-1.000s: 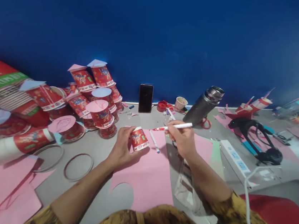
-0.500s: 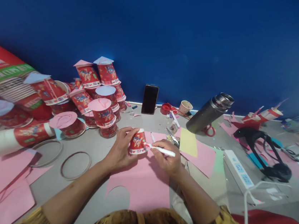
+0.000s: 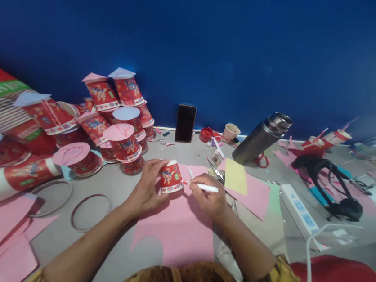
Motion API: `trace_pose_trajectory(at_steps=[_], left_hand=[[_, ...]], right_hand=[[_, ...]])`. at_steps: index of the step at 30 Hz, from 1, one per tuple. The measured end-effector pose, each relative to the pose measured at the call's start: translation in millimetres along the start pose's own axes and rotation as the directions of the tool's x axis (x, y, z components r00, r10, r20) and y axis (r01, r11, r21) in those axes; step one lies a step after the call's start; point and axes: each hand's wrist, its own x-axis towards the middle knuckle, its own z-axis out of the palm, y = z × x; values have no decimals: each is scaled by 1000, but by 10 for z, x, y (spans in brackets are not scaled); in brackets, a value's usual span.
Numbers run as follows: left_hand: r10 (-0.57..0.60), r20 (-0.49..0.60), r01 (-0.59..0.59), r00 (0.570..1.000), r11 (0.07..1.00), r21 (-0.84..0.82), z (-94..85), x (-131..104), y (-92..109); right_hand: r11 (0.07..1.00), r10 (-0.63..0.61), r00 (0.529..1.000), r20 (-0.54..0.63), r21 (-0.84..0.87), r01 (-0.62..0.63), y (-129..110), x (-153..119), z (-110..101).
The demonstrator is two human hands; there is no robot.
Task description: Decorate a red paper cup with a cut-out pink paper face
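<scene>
A red patterned paper cup [image 3: 171, 177] is upside down over the pink paper [image 3: 185, 232], its white rim at the bottom. My left hand [image 3: 149, 186] grips it from the left, thumb low and fingers near the top. In my right hand [image 3: 210, 197] is a white marker [image 3: 204, 187], pinched like a pen. The marker's red tip points left at the cup's lower right side, close to the rim; whether it touches I cannot tell. Scissors [image 3: 216, 170] lie just beyond my right hand, beside a yellow paper sheet [image 3: 235, 177].
Stacked red cups with paper tops [image 3: 121, 137] stand at the left, near two rings [image 3: 90, 212]. A phone [image 3: 185, 123] leans at the wall. A dark thermos [image 3: 260, 139], a white power strip [image 3: 298, 210] and a black strap-like frame [image 3: 329, 188] are on the right.
The cup has turned slightly in my left hand, its printed figure shifting left. The marker stays by its right side. My view has shifted a little to the right.
</scene>
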Motion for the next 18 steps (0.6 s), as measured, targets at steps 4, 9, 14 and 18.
trace_pose_trajectory(at_steps=[4, 9, 14, 18], left_hand=[[-38, -1, 38, 999, 998, -58, -7, 16, -33], [-98, 7, 99, 995, 988, -120, 19, 31, 7], [-96, 10, 97, 995, 980, -174, 56, 15, 13], [-104, 11, 104, 995, 975, -196, 71, 4, 2]], right_hand=[[969, 222, 970, -94, 132, -209, 33, -14, -40], [967, 223, 972, -69, 138, -212, 29, -18, -28], [998, 38, 999, -24, 52, -37, -33, 24, -15], [997, 49, 999, 0, 52, -49, -36, 42, -23]])
